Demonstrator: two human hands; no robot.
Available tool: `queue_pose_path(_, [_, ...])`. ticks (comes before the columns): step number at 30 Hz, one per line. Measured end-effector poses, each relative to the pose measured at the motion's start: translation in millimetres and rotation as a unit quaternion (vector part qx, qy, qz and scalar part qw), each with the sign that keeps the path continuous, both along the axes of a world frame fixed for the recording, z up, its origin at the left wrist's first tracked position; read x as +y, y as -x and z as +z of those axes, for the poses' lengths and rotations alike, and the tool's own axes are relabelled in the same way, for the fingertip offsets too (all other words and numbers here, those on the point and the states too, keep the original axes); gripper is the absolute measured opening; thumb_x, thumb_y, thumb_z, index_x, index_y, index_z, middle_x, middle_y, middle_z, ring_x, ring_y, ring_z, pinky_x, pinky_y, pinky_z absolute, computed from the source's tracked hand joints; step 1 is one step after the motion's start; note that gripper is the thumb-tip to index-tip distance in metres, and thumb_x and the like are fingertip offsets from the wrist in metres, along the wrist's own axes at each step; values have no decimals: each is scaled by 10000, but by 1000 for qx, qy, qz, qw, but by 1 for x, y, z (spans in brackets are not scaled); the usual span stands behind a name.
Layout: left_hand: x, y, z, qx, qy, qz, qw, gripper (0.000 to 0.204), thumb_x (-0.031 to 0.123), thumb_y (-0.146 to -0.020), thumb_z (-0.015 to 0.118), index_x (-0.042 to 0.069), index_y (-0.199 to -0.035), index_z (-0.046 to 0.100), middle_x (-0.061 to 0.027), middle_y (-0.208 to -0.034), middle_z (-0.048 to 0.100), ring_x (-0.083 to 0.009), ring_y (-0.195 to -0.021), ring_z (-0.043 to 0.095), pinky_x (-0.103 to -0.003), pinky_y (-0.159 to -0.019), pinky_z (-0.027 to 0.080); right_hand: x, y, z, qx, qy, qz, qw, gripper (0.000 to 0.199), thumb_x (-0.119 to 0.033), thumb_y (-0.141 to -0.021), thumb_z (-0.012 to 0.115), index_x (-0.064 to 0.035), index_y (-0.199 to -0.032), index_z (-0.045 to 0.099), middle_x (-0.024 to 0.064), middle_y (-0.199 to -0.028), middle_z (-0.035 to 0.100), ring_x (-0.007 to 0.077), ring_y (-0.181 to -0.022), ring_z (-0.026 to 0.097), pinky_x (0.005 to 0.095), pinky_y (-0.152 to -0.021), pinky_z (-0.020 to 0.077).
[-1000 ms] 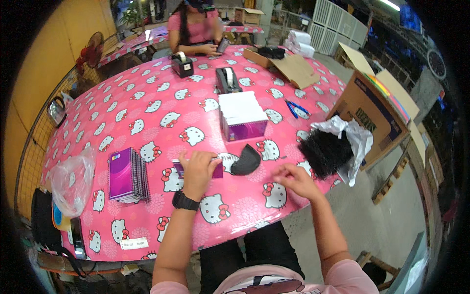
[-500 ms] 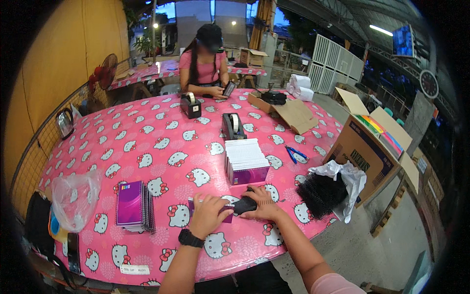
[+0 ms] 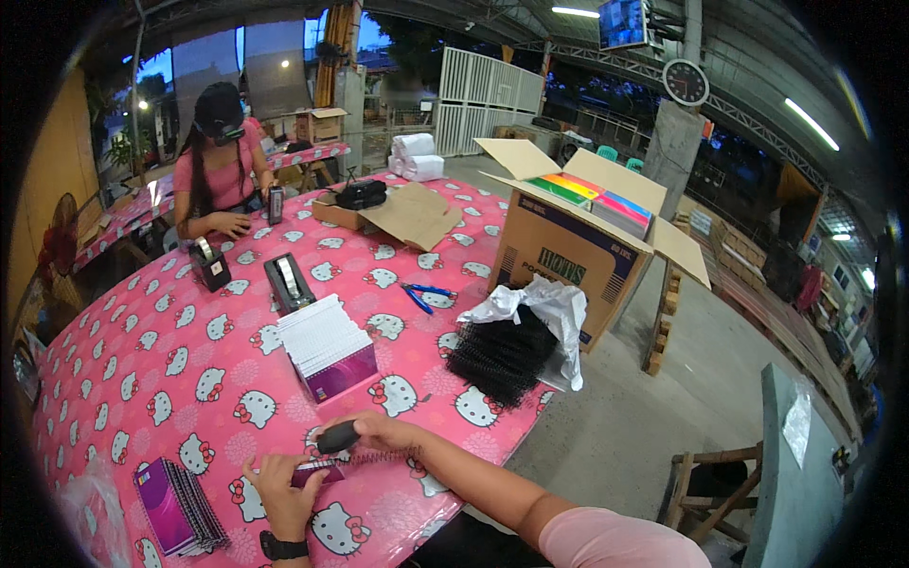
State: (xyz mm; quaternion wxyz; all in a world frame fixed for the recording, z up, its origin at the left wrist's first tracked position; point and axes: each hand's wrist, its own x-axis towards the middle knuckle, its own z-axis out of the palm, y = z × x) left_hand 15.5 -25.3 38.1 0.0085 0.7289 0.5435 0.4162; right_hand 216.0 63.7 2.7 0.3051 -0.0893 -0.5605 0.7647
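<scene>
My left hand (image 3: 282, 488), with a black watch on its wrist, grips a small purple notebook (image 3: 320, 471) at the table's near edge. A dark wire spiral coil (image 3: 383, 457) runs out from the notebook's edge to the right, past my right wrist. My right hand (image 3: 381, 432) is closed around a rounded black object (image 3: 338, 436) just above the notebook; its exact kind is unclear. Beyond the hands stands a block of unbound purple notebooks (image 3: 331, 350), white edges up. Left of my left hand lies a stack of coil-bound purple notebooks (image 3: 175, 506).
Black spiral coils (image 3: 502, 360) lie in white wrapping at the right edge. Blue pliers (image 3: 421, 297) and two tape dispensers (image 3: 289, 284) (image 3: 210, 265) sit farther back. An open carton (image 3: 559, 256) stands at right. A person in pink (image 3: 222, 166) sits across, holding a dark device.
My view has swung right, so everything appears farther left. My right hand has raised the black object slightly, and the coil shows longer. The person opposite has put one hand on the table.
</scene>
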Motion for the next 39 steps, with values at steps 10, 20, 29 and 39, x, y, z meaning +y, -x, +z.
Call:
queue_pose_path(10, [-2, 9, -4, 8, 14, 7, 1000, 347, 206, -527, 807, 74, -759, 586, -30, -719, 548, -225, -767, 536, -477, -980, 235, -7, 14, 2, -89, -38, -44, 994, 518, -433, -842, 573, -5, -1134, 574, 56, -1050, 559, 142, -949, 502, 273, -797, 410])
queue_pose_path(20, [-1, 8, -5, -36, 38, 16, 999, 624, 247, -528, 824, 59, -1057, 553, -15, -713, 569, -182, -715, 562, -490, -998, 209, 2, 10, -5, -120, -78, -98, 985, 544, -444, -827, 595, -11, -1155, 576, 6, -880, 584, 94, -763, 522, 241, -653, 426])
queue_pose_path(29, [-2, 6, -8, -49, 55, 4, 997, 691, 169, -522, 824, 80, -1134, 515, -19, -737, 588, -172, -746, 562, -470, -1016, 184, 0, 13, -16, -57, -57, -85, 993, 462, -439, -844, 583, -20, -1036, 620, -8, -793, 589, 86, -667, 514, 227, -584, 410])
queue_pose_path(39, [9, 48, -19, -394, 145, -74, 905, 725, 75, -612, 771, 48, -1241, 412, -71, -1041, 495, -194, -958, 504, -323, -849, 419, -4, 25, -9, -161, -121, -98, 975, 563, -496, -870, 493, -24, -1170, 559, -3, -843, 573, 83, -710, 498, 216, -633, 414])
